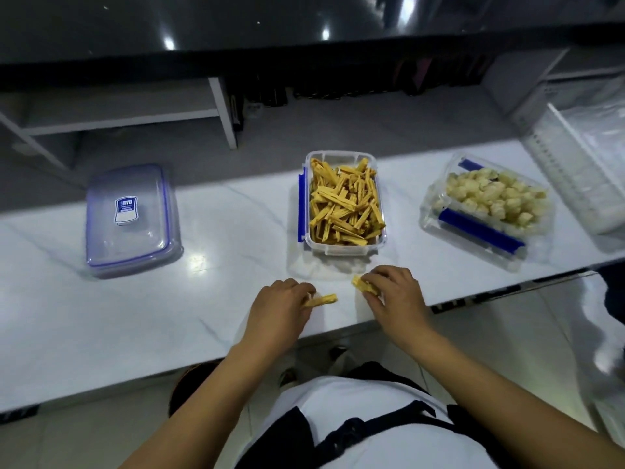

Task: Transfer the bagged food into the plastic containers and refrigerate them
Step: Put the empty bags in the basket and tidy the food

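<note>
An open clear container [341,249] with blue clips stands mid-counter, filled with yellow tofu-skin strips [343,206]. In front of it, my left hand [279,308] pinches a yellow strip [323,299] low over the counter. My right hand [395,296] holds another yellow piece [363,286] between its fingers. To the right, a second clear container [439,223] with a blue clip holds pale puffed tofu cubes [490,198]. A closed, lidded container [130,220] with a blue label sits at the left.
The white marble counter [220,299] has its front edge close to my body. A white ribbed tray [575,177] lies at the far right. Behind the counter are white shelf frames [135,113] and a dark glossy surface [270,25].
</note>
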The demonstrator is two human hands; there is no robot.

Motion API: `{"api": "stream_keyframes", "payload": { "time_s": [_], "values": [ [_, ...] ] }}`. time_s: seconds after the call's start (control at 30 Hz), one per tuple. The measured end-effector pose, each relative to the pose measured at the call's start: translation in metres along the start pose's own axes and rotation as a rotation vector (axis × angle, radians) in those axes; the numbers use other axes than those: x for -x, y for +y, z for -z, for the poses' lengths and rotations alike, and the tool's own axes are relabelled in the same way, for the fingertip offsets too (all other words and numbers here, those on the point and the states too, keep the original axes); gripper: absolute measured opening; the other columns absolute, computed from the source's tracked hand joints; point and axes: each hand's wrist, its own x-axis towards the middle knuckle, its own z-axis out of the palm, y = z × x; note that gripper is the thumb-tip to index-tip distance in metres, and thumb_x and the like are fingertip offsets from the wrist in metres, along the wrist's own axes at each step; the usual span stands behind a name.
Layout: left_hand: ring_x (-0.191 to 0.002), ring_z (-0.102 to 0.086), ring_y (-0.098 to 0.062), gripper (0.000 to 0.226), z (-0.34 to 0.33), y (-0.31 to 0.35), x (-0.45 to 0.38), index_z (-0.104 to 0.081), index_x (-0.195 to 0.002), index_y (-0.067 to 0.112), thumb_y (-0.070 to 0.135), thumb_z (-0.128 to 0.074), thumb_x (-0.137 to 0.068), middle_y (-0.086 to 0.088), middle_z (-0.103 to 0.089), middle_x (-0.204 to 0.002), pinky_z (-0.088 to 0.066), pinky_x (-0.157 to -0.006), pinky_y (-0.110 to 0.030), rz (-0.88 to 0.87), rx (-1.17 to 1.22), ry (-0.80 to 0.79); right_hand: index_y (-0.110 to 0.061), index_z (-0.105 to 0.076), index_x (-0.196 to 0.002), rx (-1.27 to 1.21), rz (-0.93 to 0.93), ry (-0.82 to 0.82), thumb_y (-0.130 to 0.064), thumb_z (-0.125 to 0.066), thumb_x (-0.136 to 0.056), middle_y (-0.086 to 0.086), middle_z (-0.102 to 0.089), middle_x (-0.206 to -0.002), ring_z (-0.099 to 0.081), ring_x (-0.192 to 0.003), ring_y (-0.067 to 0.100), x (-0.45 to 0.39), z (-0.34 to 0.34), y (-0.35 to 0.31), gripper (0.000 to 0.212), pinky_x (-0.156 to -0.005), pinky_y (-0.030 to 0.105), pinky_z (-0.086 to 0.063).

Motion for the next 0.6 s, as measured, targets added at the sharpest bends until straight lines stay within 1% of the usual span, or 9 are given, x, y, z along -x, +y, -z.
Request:
{"api": "stream_keyframes", "payload": {
  "time_s": [0.1, 0.23, 0.27, 0.33, 0.4, 0.43, 0.5, 0.57, 0.6],
  "values": [
    [-0.087, -0.059, -0.016, 0.020, 0.006, 0.002, 0.001, -0.074, -0.111, 0.027, 0.025, -0.061, -0.096, 0.005, -0.067, -0.097, -0.045, -0.071, -0.027, 0.060, 0.002, -0.068, -0.020, -0.073, -0.110, -0.048, 0.012, -0.013, -0.018, -0.075, -0.086, -0.001, -0.065, -0.112, -0.053, -0.106, 0.023, -0.003, 0.002, 0.004, 0.024, -0.082, 0.034, -0.041],
    [-0.087, -0.059, -0.008, 0.018, 0.019, 0.012, -0.002, -0.075, -0.109, 0.028, 0.025, -0.066, -0.094, 0.011, -0.063, -0.096, -0.048, -0.073, -0.023, 0.150, 0.134, -0.083, -0.020, -0.074, -0.104, -0.104, 0.048, -0.060, -0.017, -0.077, -0.084, -0.002, -0.066, -0.108, -0.053, -0.105, 0.023, -0.010, 0.012, 0.012, 0.021, -0.083, 0.038, -0.044],
    [-0.085, -0.060, -0.006, 0.017, 0.025, 0.016, -0.004, -0.075, -0.108, 0.028, 0.024, -0.068, -0.093, 0.013, -0.063, -0.095, -0.051, -0.075, -0.025, 0.175, 0.198, -0.064, -0.020, -0.073, -0.102, -0.103, 0.057, -0.069, -0.018, -0.077, -0.084, -0.002, -0.066, -0.108, -0.053, -0.105, 0.023, -0.012, 0.014, 0.013, 0.019, -0.083, 0.037, -0.042],
    [-0.082, -0.061, -0.004, 0.016, 0.040, 0.026, -0.010, -0.076, -0.104, 0.027, 0.020, -0.071, -0.091, 0.014, -0.064, -0.092, -0.053, -0.076, -0.027, 0.183, 0.302, 0.035, -0.021, -0.073, -0.098, -0.105, 0.075, -0.106, -0.020, -0.077, -0.083, -0.002, -0.066, -0.109, -0.053, -0.108, 0.023, -0.017, 0.017, 0.013, 0.015, -0.084, 0.035, -0.039],
    [-0.081, -0.062, -0.002, 0.017, 0.054, 0.037, -0.020, -0.076, -0.104, 0.024, 0.016, -0.072, -0.090, 0.013, -0.066, -0.093, -0.052, -0.075, -0.023, 0.153, 0.346, 0.159, -0.022, -0.073, -0.094, -0.129, 0.077, -0.147, -0.022, -0.078, -0.084, -0.003, -0.065, -0.110, -0.052, -0.111, 0.021, -0.020, 0.017, 0.014, 0.012, -0.090, 0.036, -0.041],
    [-0.082, -0.062, -0.003, 0.018, 0.059, 0.042, -0.028, -0.076, -0.106, 0.022, 0.016, -0.072, -0.090, 0.011, -0.067, -0.095, -0.051, -0.075, -0.021, 0.138, 0.345, 0.208, -0.023, -0.073, -0.094, -0.156, 0.070, -0.161, -0.023, -0.078, -0.084, -0.003, -0.065, -0.110, -0.051, -0.111, 0.020, -0.022, 0.018, 0.014, 0.011, -0.093, 0.039, -0.043],
    [-0.087, -0.063, -0.009, 0.020, 0.065, 0.049, -0.045, -0.076, -0.111, 0.018, 0.018, -0.070, -0.092, 0.005, -0.069, -0.100, -0.052, -0.076, -0.024, 0.110, 0.297, 0.277, -0.023, -0.074, -0.094, -0.219, 0.059, -0.172, -0.024, -0.077, -0.084, -0.005, -0.064, -0.109, -0.048, -0.112, 0.017, -0.024, 0.020, 0.013, 0.010, -0.096, 0.044, -0.043],
    [-0.097, -0.063, -0.016, 0.024, 0.063, 0.053, -0.063, -0.074, -0.116, 0.017, 0.022, -0.068, -0.093, 0.000, -0.070, -0.107, -0.050, -0.078, -0.026, 0.096, 0.191, 0.283, -0.021, -0.074, -0.095, -0.278, 0.076, -0.129, -0.021, -0.077, -0.084, -0.005, -0.063, -0.108, -0.046, -0.112, 0.014, -0.024, 0.028, 0.009, 0.011, -0.095, 0.044, -0.043],
    [-0.103, -0.062, -0.018, 0.025, 0.060, 0.053, -0.069, -0.072, -0.118, 0.018, 0.023, -0.067, -0.094, 0.000, -0.070, -0.111, -0.048, -0.080, -0.025, 0.097, 0.150, 0.266, -0.020, -0.074, -0.094, -0.306, 0.091, -0.071, -0.018, -0.077, -0.084, -0.005, -0.063, -0.107, -0.046, -0.113, 0.014, -0.024, 0.034, 0.006, 0.011, -0.095, 0.042, -0.043]
  ]
}}
